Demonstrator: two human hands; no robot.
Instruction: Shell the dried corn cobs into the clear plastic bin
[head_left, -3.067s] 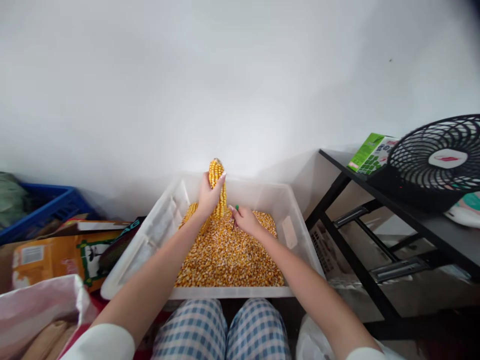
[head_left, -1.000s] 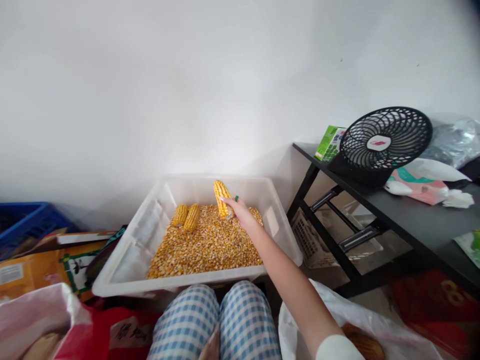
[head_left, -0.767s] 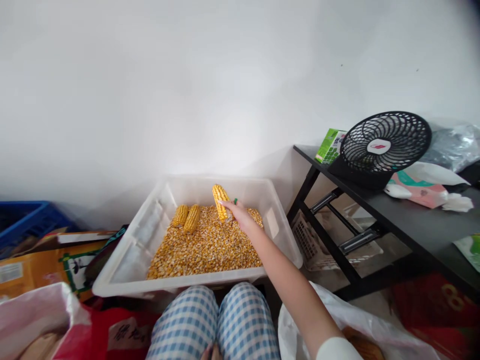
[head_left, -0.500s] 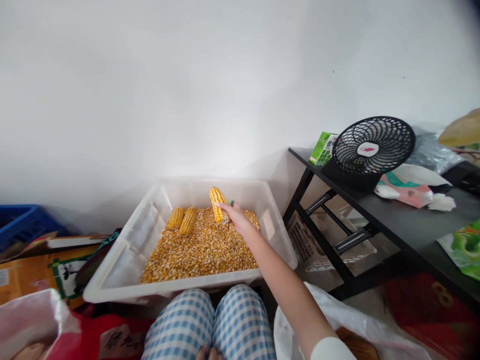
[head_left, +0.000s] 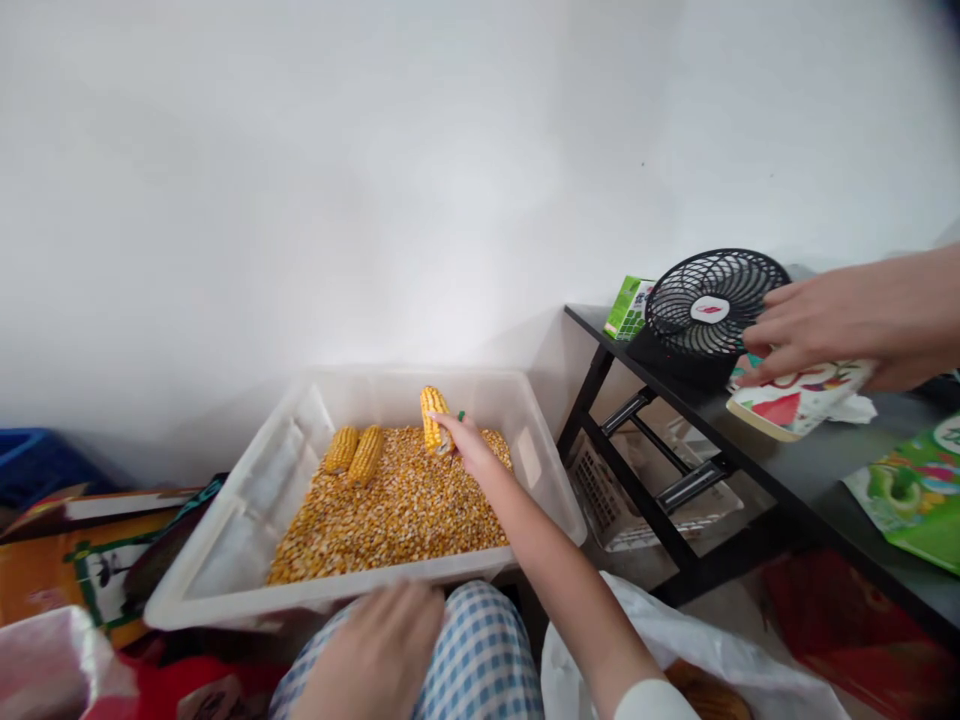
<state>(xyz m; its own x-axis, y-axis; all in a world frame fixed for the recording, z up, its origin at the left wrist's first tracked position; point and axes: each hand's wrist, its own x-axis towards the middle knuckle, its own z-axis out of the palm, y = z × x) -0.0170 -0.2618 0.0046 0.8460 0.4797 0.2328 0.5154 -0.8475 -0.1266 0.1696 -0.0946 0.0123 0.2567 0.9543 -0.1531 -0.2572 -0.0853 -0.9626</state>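
Note:
My right hand (head_left: 466, 442) is closed around an ear of corn (head_left: 434, 420), which it holds tilted above the plastic bin. Two more ears of corn, one at the left (head_left: 342, 450) and one beside it (head_left: 366, 456), lie on the loose corn kernels (head_left: 390, 525) that cover the bin's bottom. Smeared by motion, my left hand (head_left: 379, 650) is over my lap at the bin's near edge; its fingers are too blurred to show what they hold, if anything.
The white bin (head_left: 300, 595) stands against the wall. On the black table (head_left: 757, 455) are a fan (head_left: 712, 300), a green box (head_left: 628, 308) and a green packet (head_left: 911, 495). Another person's hand (head_left: 817, 320) holds a flat item with a watermelon print (head_left: 787, 405). Bags flank my knees.
My left hand has risen from low between my knees. Another person's hand has come in from the right with a flat printed item. My right hand keeps holding the ear of corn.

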